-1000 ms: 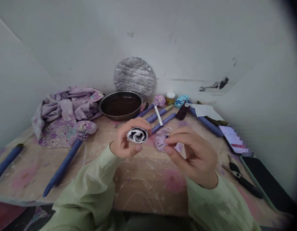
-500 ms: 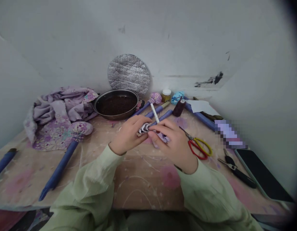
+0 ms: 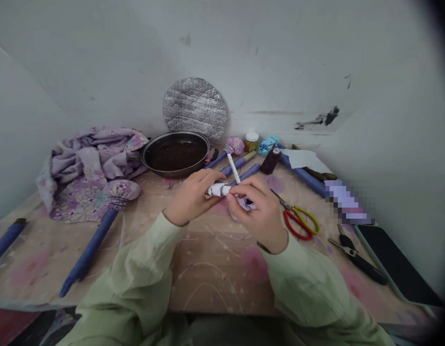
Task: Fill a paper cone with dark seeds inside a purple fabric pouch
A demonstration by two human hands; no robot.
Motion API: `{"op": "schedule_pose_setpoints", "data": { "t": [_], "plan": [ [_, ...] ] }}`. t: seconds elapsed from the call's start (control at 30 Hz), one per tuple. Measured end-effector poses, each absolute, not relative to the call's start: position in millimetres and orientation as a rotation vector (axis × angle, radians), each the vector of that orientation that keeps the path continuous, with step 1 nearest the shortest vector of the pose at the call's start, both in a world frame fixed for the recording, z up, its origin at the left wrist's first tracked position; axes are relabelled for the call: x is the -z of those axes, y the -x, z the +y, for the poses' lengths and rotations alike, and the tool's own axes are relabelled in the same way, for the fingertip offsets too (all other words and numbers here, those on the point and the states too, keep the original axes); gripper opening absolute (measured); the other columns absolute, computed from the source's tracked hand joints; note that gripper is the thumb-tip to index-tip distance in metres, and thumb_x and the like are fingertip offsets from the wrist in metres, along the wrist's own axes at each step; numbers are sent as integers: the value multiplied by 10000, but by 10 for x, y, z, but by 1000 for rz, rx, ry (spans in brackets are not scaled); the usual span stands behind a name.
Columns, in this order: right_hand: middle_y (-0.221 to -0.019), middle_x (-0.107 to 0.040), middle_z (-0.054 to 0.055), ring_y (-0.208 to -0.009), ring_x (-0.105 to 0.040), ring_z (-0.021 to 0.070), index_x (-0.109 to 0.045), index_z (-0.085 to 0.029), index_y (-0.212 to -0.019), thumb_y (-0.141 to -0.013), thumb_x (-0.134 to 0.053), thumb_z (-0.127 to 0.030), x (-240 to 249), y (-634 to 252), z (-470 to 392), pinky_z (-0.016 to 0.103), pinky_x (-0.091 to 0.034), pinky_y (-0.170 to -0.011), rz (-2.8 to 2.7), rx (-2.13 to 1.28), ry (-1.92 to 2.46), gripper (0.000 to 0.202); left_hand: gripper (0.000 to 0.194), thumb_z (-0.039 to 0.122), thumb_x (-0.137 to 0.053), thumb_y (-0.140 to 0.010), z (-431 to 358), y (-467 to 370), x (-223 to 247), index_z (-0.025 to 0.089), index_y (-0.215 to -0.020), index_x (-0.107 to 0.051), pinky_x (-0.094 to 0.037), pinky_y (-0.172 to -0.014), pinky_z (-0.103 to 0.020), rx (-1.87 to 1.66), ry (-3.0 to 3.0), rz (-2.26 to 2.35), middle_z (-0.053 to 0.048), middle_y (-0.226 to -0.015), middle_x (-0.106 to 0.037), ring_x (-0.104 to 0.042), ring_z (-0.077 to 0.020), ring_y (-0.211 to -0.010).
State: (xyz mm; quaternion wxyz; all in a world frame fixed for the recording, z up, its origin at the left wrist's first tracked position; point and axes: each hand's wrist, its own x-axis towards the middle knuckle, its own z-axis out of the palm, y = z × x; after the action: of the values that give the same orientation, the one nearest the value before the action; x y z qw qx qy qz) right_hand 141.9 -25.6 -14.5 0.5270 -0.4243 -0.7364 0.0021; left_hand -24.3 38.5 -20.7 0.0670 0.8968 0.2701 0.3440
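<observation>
Both hands meet over the middle of the table. My left hand (image 3: 195, 197) is closed round a small white roll-like piece (image 3: 218, 189), whose kind I cannot make out. With thumb and fingertips, my right hand (image 3: 260, 209) pinches the white piece's right end. A bit of purple patterned cloth (image 3: 244, 204) shows under the right fingers; whether it is held or lies on the table I cannot tell. Just behind the hands a white pen-like stick (image 3: 233, 168) leans across blue-wrapped sticks (image 3: 249, 172).
A pan of dark contents (image 3: 175, 156) stands behind, before a silver foil disc (image 3: 195, 108). Purple cloth (image 3: 89, 163) and a cloth-headed stick (image 3: 96, 245) lie left. On the right are scissors (image 3: 298, 221), pliers (image 3: 357, 257), a phone (image 3: 395, 264) and a dark thread spool (image 3: 270, 162).
The piece between my hands, dark-and-white striped before, now shows mostly white with its right end sticking out. My right hand has shifted slightly left; the camera view moved a little.
</observation>
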Motion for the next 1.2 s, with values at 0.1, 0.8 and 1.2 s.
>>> {"op": "schedule_pose_setpoints", "data": {
  "t": [0.1, 0.8, 1.2],
  "plan": [
    [-777, -553, 17, -720, -550, 148, -584, -209, -823, -846, -564, -160, 118, -1455, -260, 321, -463, -660, -1755, 4, 1015, 58, 255, 204, -583, -815, 406, 263, 201, 162, -1062, -541, -474, -812, -330, -1044, -2648, 808, -72, -993, -639, -593, -196, -934],
    [-906, -544, 37, -903, -535, 172, -526, -216, -881, -915, -466, -204, 89, -1638, -188, 358, -433, -811, -1729, -184, 988, 69, 249, 364, -540, -885, 273, 281, 68, 120, -899, -586, -406, -551, -218, -791, -1892, 618, -8, -726, -584, -524, -95, -613],
    [-863, -633, 25, -897, -579, 192, -602, -222, -795, -850, -609, -284, 91, -1708, -150, 383, -452, -817, -1777, -242, 1085, 83, 247, 338, -537, -892, 250, 244, 72, 137, -1031, -572, -412, -585, -213, -786, -2092, 639, -9, -772, -605, -535, -100, -663]
  ]
}}
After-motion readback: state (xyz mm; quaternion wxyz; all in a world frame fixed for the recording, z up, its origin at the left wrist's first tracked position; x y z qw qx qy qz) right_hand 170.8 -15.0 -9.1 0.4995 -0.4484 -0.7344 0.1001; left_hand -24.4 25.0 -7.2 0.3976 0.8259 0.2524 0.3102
